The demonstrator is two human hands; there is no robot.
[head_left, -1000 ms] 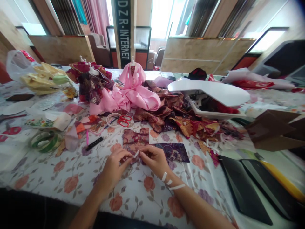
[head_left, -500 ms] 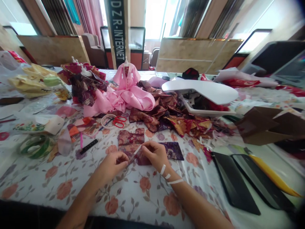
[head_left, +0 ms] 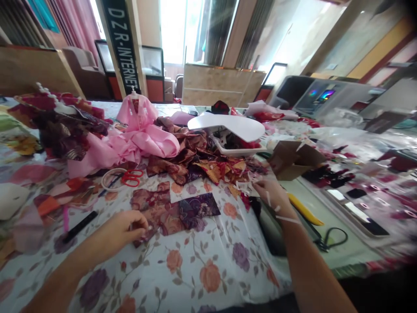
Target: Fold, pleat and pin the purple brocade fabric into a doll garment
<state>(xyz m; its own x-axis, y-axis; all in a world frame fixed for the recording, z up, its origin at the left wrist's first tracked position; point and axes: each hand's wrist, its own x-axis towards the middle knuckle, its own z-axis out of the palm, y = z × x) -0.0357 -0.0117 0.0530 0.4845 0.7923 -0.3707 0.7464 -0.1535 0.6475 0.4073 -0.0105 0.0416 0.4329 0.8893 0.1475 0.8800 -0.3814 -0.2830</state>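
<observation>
The left hand (head_left: 130,227), fingers curled, meets the brocade piece (head_left: 163,213) at eight o'clock, its pinch unclear. Purple cloth (head_left: 201,210) overlaps at three; farther that way, the right hand (head_left: 269,194) nears scraps (head_left: 244,188), grip too blurred to tell.

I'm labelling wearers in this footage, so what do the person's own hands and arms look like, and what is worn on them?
Both the left hand and the right hand are bare, without gloves, and no sleeves show on the forearms. Narrow white strips cross the right wrist and forearm, one longer than the others. The left forearm shows none. Blur hides any rings.
</observation>
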